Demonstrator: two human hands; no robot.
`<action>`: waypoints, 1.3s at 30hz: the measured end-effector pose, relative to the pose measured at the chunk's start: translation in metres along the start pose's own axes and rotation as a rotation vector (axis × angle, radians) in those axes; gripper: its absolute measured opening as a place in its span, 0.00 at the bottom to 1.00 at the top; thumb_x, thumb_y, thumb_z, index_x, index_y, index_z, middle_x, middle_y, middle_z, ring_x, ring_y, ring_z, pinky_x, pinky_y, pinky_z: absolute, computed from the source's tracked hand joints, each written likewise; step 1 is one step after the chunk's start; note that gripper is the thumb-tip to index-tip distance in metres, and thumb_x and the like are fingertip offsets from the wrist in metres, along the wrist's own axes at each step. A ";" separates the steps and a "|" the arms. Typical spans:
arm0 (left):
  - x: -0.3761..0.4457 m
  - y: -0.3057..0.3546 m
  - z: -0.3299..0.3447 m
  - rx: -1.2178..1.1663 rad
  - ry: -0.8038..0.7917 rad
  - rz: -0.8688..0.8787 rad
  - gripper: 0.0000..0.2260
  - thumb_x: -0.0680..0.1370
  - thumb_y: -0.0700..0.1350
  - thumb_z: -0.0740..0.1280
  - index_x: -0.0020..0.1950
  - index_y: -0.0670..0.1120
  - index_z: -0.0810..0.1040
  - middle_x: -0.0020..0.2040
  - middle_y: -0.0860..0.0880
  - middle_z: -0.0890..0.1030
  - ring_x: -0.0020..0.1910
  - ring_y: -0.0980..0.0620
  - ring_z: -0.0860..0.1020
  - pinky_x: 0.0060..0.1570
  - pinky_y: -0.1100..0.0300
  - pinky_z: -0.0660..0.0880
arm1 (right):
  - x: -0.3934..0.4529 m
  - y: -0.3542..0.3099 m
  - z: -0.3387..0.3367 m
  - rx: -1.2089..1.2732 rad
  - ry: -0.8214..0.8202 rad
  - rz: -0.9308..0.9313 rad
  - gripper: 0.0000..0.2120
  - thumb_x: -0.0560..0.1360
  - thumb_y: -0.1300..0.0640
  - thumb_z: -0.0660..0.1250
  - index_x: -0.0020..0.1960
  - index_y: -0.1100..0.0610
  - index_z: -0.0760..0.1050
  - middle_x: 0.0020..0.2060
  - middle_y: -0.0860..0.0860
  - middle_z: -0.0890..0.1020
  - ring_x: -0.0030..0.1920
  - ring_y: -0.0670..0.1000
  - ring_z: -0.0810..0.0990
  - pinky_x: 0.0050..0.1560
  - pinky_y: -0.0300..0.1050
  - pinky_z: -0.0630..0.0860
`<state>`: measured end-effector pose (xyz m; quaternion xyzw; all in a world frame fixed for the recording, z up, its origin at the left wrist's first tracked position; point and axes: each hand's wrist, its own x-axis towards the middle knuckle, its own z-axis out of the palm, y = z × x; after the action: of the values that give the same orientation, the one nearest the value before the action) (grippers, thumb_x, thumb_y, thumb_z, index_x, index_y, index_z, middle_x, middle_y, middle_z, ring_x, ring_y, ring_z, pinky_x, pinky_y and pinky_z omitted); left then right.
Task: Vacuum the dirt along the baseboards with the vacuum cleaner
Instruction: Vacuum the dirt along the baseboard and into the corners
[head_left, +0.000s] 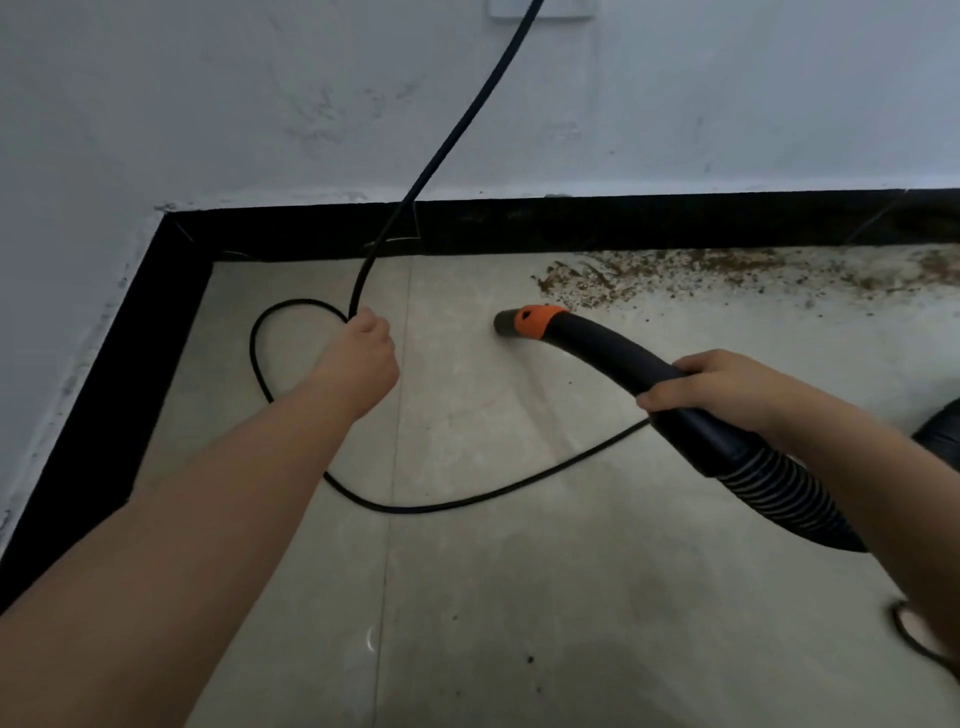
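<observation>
My right hand grips the black curved handle of the vacuum hose, whose orange-collared nozzle points left just above the floor. Brown dirt lies scattered along the black baseboard at the upper right, a short way beyond the nozzle. My left hand grips the black power cord, which rises to a wall socket and also loops over the floor tiles.
The baseboard turns a corner at the upper left and runs down the left side. The cord loop crosses the floor between my arms. The ribbed hose trails off to the right. A few dirt specks lie near the bottom.
</observation>
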<state>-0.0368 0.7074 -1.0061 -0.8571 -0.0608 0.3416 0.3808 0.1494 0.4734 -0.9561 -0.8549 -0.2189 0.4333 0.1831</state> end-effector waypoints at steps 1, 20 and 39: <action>0.002 0.003 -0.007 0.028 0.009 0.020 0.13 0.79 0.38 0.57 0.62 0.42 0.73 0.61 0.46 0.74 0.62 0.46 0.68 0.65 0.53 0.61 | -0.002 0.005 -0.005 0.010 0.008 0.018 0.12 0.70 0.50 0.71 0.48 0.57 0.77 0.42 0.54 0.81 0.41 0.53 0.80 0.40 0.44 0.75; 0.057 0.074 -0.143 -1.466 0.000 -0.286 0.21 0.83 0.49 0.48 0.53 0.38 0.77 0.54 0.40 0.79 0.55 0.42 0.76 0.52 0.54 0.70 | 0.009 0.060 0.022 -0.068 0.148 -0.121 0.15 0.69 0.45 0.69 0.33 0.52 0.66 0.32 0.48 0.71 0.34 0.49 0.72 0.29 0.41 0.63; 0.070 0.069 -0.173 -2.549 -0.229 -0.521 0.18 0.81 0.46 0.58 0.69 0.40 0.62 0.66 0.39 0.70 0.60 0.42 0.73 0.48 0.51 0.73 | -0.001 0.095 0.036 -0.050 -0.065 -0.298 0.20 0.71 0.45 0.70 0.51 0.53 0.62 0.37 0.41 0.67 0.36 0.40 0.68 0.31 0.32 0.63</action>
<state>0.1149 0.5784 -1.0090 -0.5424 -0.5349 0.0315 -0.6470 0.1396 0.3975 -1.0235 -0.8029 -0.3599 0.4230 0.2168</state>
